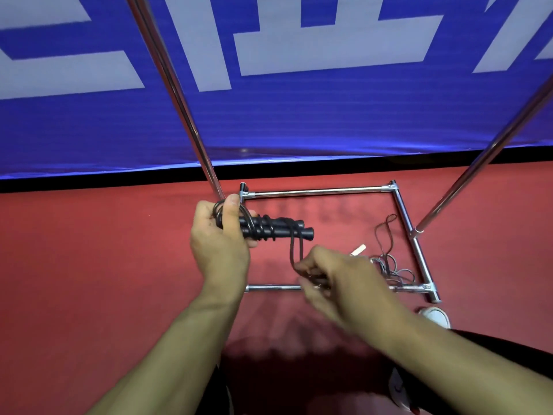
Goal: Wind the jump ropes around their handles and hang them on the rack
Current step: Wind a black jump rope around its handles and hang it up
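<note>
Left hand (220, 235) curled around one end of a pair of black jump-rope handles (276, 229), thumb pointing up over the top, fingers wrapped underneath; handles held side by side, roughly level, free ends pointing right. Several turns of dark rope (294, 250) already coiled round the handles, some bunched near the thumb, more round the middle. From the right-hand part of the handles, two strands dropping straight down into the right hand (332, 277). Right hand blurred, lower and nearer than the handles, fingers closed together on the rope, pinching it; exact finger lay hard to tell through the blur.

Beneath both hands, the chrome base frame of a clothes rack (320, 192) lying on red floor (89, 265): a far bar, a right bar and a near bar forming a rectangle, with two slanted chrome uprights rising to the upper left and upper right. Inside the frame, at the near right corner, a second jump rope (389, 259) in a loose tangle on the floor, one loop stretched toward the far side, a pale handle (358, 250) poking out just beyond the right hand. Behind, a blue banner (269, 115) with large pale lettering. Near right, a white shoe (435, 316) just outside the frame's corner
</note>
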Demonstrator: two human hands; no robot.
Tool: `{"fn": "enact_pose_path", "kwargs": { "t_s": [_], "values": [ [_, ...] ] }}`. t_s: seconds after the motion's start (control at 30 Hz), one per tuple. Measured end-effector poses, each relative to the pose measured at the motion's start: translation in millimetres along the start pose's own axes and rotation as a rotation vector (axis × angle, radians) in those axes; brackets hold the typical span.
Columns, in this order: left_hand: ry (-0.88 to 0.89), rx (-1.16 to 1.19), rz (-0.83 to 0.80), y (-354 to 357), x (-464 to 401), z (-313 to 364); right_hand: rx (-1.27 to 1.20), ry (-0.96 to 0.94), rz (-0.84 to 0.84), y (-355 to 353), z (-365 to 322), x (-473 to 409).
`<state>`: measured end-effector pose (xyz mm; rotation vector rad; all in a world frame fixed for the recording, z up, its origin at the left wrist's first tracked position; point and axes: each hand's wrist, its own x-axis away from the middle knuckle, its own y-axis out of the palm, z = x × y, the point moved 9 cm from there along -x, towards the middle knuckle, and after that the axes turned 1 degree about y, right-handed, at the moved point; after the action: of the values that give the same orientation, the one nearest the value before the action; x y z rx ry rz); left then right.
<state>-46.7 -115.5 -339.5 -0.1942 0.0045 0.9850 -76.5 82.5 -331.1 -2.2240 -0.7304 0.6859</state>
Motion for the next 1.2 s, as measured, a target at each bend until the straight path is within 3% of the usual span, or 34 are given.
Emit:
{"fn": "enact_pose_path", "kwargs": {
  "t_s": [0.07, 0.2, 0.27, 0.37, 0.47, 0.6, 0.9, 0.97, 1.07, 1.2],
  "values": [
    [-0.058, 0.090, 0.018, 1, 2, -1, -0.246, 0.143, -0.108, 28, 7, 9],
    [-0.143, 0.227, -0.021, 7, 10, 1, -0.938, 0.640, -0.113, 66, 33, 18],
    [-0.152, 0.248, -0.045, 10, 13, 4, -1.145, 0.719, -0.102, 73, 31, 15],
    [-0.180, 0.276, -0.048, 10, 17, 3, -1.034, 0.632, -0.091, 68, 33, 8],
    [-0.212, 0.293, -0.033, 6, 16, 0, -0.763, 0.571, -0.067, 61, 38, 7],
    [-0.224, 0.278, -0.036, 6, 17, 0, -0.407, 0.354, 0.005, 41, 32, -3],
    [-0.261, 0.258, -0.084, 15, 28, 0, -1.075, 0.599, 0.082, 53, 42, -4],
    [-0.275, 0.269, -0.088, 17, 32, -1, -1.097, 0.604, 0.126, 52, 46, -6],
    [-0.274, 0.280, -0.085, 17, 34, 0, -0.819, 0.515, 0.158, 43, 53, -8],
    [-0.263, 0.304, -0.079, 18, 36, 1, -1.108, 0.582, 0.135, 49, 49, -10]
  ]
}}
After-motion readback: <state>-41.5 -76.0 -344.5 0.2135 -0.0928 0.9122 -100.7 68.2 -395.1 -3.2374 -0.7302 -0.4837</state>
